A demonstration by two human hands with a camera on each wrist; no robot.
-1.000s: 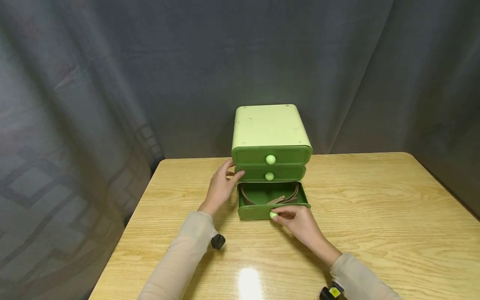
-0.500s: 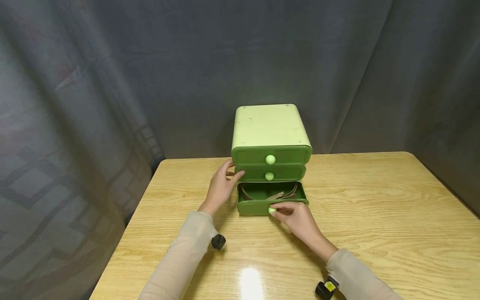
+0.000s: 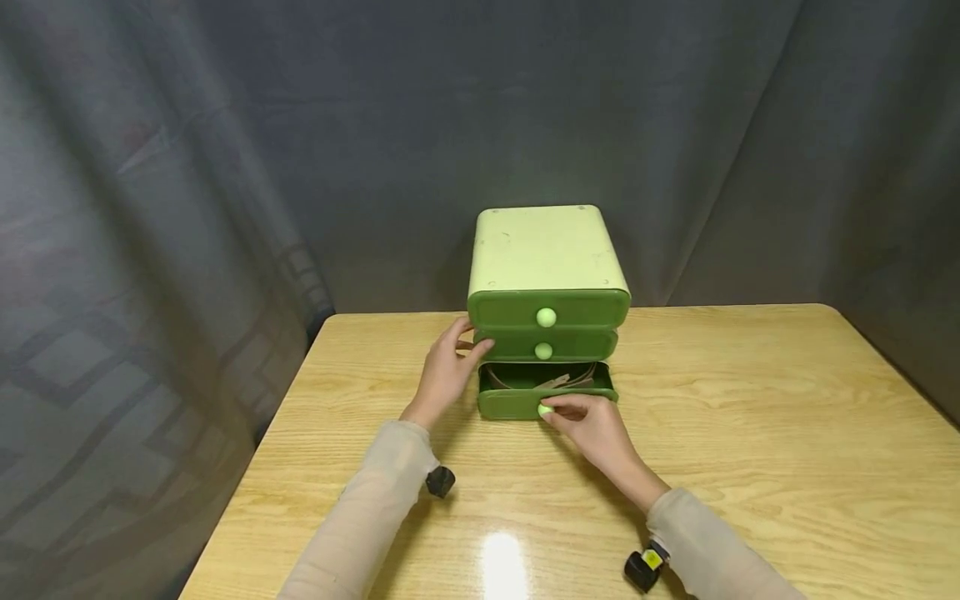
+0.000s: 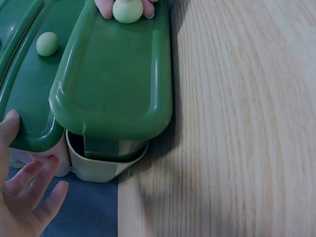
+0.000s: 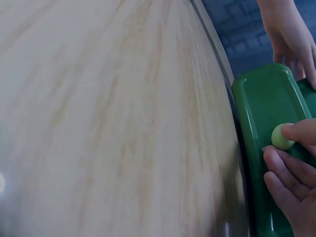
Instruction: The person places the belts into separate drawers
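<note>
A cabinet [image 3: 547, 247] with a pale green shell and three green drawers stands on the table. Its bottom drawer [image 3: 501, 406] is partly pulled out, and a brown strap, perhaps a belt [image 3: 558, 382], lies curved inside. My right hand [image 3: 597, 431] pinches that drawer's pale round knob [image 5: 280, 138] between thumb and fingers. At the cabinet's left side is my left hand [image 3: 442, 372], its thumb [image 4: 10, 127] on the middle drawer's front and its spread fingers [image 4: 43, 178] against the shell. The upper two drawers are in. The strap's far part is hidden in the shell.
The wooden table [image 3: 750, 417] reaches out on both sides of the cabinet. Dark grey curtains [image 3: 375, 167] hang close behind it and at the sides. A black device [image 3: 440, 481] is worn on the left wrist, another [image 3: 642, 571] on the right.
The right hand has pushed the bottom drawer inward by its knob, so less of its inside and of the strap shows. The left hand stays at the cabinet's side.
</note>
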